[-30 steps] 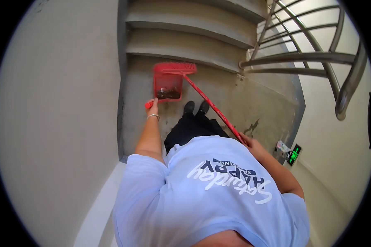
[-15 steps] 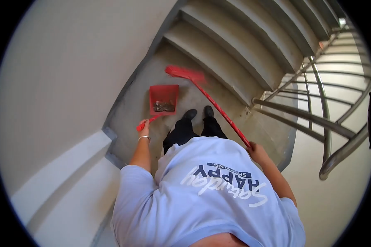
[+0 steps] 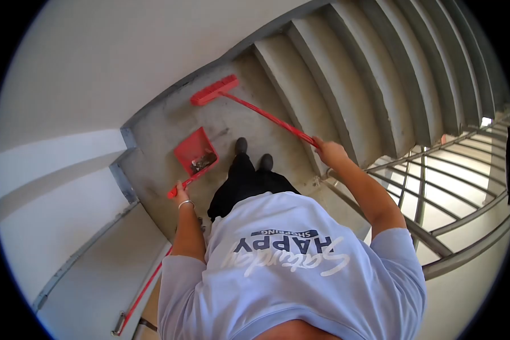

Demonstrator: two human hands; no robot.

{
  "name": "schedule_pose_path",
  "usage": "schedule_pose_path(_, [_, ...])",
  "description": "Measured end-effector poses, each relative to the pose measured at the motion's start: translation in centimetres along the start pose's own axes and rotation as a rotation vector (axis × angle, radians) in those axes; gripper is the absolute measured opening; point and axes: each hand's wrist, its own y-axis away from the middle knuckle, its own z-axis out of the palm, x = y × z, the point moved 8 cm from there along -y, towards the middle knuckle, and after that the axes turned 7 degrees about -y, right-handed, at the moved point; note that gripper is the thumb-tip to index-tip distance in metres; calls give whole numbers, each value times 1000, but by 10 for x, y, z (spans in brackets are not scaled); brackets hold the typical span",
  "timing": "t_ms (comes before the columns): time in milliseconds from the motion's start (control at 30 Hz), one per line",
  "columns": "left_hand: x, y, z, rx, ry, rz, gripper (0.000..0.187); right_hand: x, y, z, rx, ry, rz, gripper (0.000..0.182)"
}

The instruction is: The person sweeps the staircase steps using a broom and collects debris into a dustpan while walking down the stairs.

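My left hand is closed around the short handle of a red dustpan. Grey and brown debris lies in the pan, at the end near the handle. On the right, my right hand grips the upper end of a long red stick belonging to a broom. The broom's red bristled head is out in front of me, beyond the dustpan and apart from it, over the grey landing floor. My dark shoes stand to the right of the pan.
Concrete stairs rise at the upper right, with a metal railing along their lower side. A pale wall borders the landing on the left. Another red pole is at the lower left.
My right hand has moved forward, and the broom head has swung left, away from the stairs toward the wall. The view has turned; the dustpan now appears tilted, still in my left hand.
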Motion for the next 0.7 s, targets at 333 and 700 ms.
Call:
schedule_pose_path(333, [-96,-40,-42,40,111,-240,33,-55,-141,-75,11,178,35,35])
schedule_pose_path(700, [-98,-31,-7,2,150,-377,32,-69,-133,-82,-131,245,138,40])
